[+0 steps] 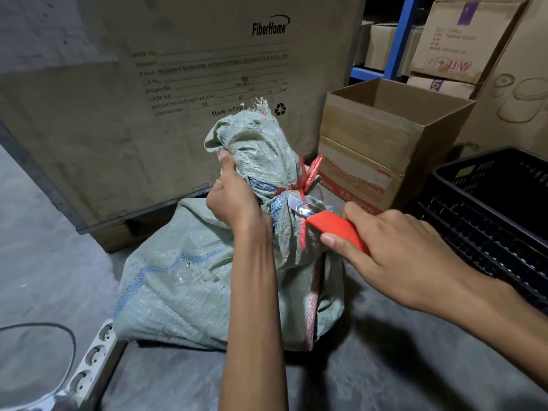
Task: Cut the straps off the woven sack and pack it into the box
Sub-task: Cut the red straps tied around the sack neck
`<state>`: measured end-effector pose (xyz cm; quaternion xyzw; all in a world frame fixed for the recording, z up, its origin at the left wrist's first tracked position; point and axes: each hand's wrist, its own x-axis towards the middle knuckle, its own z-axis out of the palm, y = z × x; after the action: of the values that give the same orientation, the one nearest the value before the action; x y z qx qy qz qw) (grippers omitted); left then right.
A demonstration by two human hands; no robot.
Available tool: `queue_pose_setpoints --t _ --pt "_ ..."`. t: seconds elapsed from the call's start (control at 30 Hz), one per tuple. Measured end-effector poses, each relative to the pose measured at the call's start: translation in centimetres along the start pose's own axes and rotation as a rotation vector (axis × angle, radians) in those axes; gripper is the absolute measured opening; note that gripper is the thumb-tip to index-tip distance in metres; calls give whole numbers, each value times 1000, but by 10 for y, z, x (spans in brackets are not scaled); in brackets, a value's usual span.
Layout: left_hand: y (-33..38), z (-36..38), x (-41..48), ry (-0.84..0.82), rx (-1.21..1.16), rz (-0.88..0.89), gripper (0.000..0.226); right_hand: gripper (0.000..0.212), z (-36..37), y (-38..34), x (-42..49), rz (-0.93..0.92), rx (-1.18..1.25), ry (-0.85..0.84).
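The left hand point(234, 200) grips the bunched neck of a soft, limp-looking woven sack point(184, 280) on the floor while the right hand point(394, 250) holds a red knife point(332, 226) at its red strap point(299, 185), the safest hold likely that neck, before a crate point(148, 84) marked "FiberHome" and "Made in China".

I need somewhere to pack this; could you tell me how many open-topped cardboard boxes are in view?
1: the open cardboard box, right of the woven sack, stacked on a closed carton. Others may be hidden.

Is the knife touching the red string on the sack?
Touching. The head view shows the knife blade pressed against the red string tied round the sack neck.
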<state>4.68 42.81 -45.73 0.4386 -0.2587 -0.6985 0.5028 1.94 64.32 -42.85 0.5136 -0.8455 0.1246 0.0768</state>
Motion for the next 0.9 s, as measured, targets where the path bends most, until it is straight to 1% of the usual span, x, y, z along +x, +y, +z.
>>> queue_pose_setpoints --t 0.13,0.27,0.43,0.63,0.77,0.9 --pt "0 -1 -1 1 -11 -2 50 35 0 -2 2 -4 17 -5" --pt "1 -2 -5 -8 -25 -4 47 33 -1 -4 4 17 -2 -47" --pt "3 -3 -6 -4 -68 -11 48 34 -2 -7 4 25 5 -66" --pt "1 -5 -5 -28 -96 -49 45 34 -4 -7 5 42 -47 -91" --pt "0 -6 -5 -41 -133 -97 42 42 -3 -7 3 45 -110 -68" --pt "1 -6 -6 -38 -143 -99 37 43 -1 -7 4 49 -76 -28"
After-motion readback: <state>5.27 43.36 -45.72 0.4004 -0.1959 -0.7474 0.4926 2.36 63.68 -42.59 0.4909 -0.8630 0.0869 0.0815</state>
